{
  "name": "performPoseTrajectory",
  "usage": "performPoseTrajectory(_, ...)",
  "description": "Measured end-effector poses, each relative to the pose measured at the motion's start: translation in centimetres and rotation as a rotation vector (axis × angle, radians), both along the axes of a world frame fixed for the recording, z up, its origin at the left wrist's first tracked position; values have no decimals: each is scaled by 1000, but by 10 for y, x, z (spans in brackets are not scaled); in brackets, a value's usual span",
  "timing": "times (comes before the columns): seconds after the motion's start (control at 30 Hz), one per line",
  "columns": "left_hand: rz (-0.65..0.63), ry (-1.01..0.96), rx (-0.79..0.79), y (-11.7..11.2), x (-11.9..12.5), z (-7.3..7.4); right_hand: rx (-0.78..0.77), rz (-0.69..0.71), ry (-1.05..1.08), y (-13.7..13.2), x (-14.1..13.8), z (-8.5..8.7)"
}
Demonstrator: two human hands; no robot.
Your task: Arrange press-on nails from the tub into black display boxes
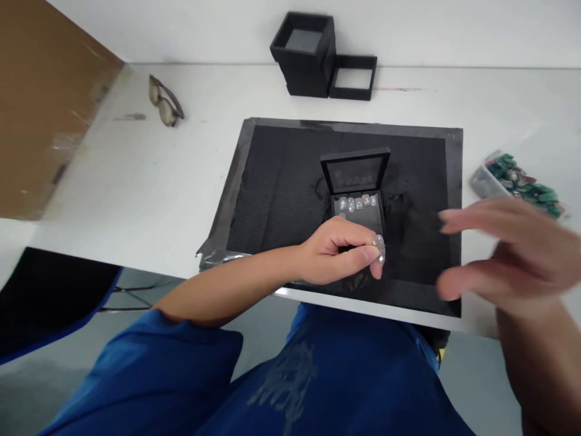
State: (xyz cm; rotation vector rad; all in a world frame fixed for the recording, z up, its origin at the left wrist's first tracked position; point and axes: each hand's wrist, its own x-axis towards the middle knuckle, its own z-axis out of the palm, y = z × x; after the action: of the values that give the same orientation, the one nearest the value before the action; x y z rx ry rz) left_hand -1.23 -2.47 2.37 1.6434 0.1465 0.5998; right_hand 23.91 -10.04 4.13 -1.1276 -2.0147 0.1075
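My left hand [338, 251] is closed, pinching a clear, decorated false nail [380, 248] between thumb and fingers. Just behind it, a small black case [382, 218] stands with its lid [354, 174] raised. Along the case's upper edge lies a row of several shiny false nails [358, 203]; my left hand hides part of the lower tray. Off to the right, my right hand [512, 254] is blurred in motion above the mat's edge, thumb and fingers spread apart with nothing visible between them.
Beneath the case is a black ribbed mat [281, 181] taped to the white table [149, 181]. A clear container [483, 178] of green pieces sits at the right. Black stacked boxes [311, 69], an open black tray [353, 94] and glasses [166, 103] are farther back. A brown panel [49, 103] borders the left.
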Motion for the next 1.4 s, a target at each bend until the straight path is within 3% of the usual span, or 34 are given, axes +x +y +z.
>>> performPoseTrajectory(0.07,15,-14,-21,-3,1,-4,-39,166,41,3,-26,-2)
performPoseTrajectory(0.23,-19,-83,-118,-19,6,-14,-201,291,127,2,-53,-10)
performPoseTrajectory(0.37,-73,-45,-148,-31,8,-16,-181,243,139,-7,-43,-9)
performPoseTrajectory(0.6,34,40,-263,-37,7,-12,-145,135,122,-16,-43,-12)
performPoseTrajectory(1.03,125,171,-103,-31,6,-15,-513,131,374,-22,-40,-28)
performPoseTrajectory(1.13,279,67,-119,-30,5,-15,-515,98,398,-22,-37,-28)
performPoseTrajectory(1.27,566,-274,-49,-21,5,-22,-598,113,297,-5,-37,-29)
performPoseTrajectory(1.4,573,-366,128,-6,5,-33,-743,146,112,23,-43,-28)
